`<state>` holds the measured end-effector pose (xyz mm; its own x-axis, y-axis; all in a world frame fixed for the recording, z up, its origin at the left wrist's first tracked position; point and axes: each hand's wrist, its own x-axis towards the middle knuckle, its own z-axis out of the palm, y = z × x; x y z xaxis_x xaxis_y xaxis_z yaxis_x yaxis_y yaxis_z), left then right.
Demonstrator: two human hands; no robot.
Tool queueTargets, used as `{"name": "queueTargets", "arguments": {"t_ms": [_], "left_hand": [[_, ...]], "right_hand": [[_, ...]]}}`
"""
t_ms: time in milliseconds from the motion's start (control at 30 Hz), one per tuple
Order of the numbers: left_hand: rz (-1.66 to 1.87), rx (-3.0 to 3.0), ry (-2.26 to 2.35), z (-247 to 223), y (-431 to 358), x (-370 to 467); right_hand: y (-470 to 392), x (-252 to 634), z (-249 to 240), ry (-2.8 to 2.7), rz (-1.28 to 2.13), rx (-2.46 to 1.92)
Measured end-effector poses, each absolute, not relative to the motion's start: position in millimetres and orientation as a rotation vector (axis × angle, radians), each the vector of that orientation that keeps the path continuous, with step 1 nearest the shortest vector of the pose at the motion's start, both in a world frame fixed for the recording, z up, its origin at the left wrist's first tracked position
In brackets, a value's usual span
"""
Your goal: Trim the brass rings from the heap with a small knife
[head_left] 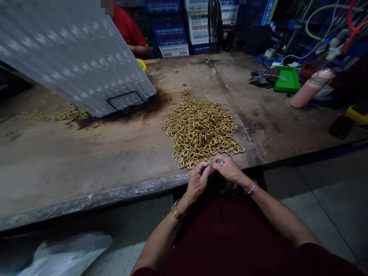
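A loose heap of brass-coloured rings (201, 126) lies on the brown worktable (120, 153), close to its front edge. Just at the near side of the heap, my left hand (199, 179) has its thumb and fingers pinched together; what they hold is too small to make out. Beside it, almost touching, my right hand (228, 168) is closed, with a small greyish piece (220, 162) between thumb and fingers. Both hands are over the table's edge, fingertips facing each other.
A large ribbed grey panel (77, 57) leans over the table's left side, more rings (70, 114) near its foot. Beyond it sits a person in red (129, 28). At right are a green tray (287, 79), a pink cylinder (309, 90) and a dark phone-like object (341, 126).
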<state>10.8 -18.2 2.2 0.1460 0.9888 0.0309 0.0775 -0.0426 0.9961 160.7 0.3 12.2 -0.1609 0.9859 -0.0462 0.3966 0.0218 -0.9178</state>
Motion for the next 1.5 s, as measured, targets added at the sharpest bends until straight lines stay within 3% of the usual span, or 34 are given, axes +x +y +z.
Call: {"name": "queueTargets", "arguments": {"t_ms": [200,567,1067,1500], "left_hand": [[0.840,1.013,0.968,7,-19,9],[0.839,0.721,0.772,12,-23,11],[0.970,0.748,0.863,6,-23,13],[0.930,0.818,0.912,8,-29,8]], "right_hand": [[1,161,6,-1.638,1.135,-1.473],[-1,164,15,-1.468,1.305,-1.325],[-12,164,-1,-2.181,0.599,-1.456],[-8,168,8,-2.317,0.561,-1.749]]}}
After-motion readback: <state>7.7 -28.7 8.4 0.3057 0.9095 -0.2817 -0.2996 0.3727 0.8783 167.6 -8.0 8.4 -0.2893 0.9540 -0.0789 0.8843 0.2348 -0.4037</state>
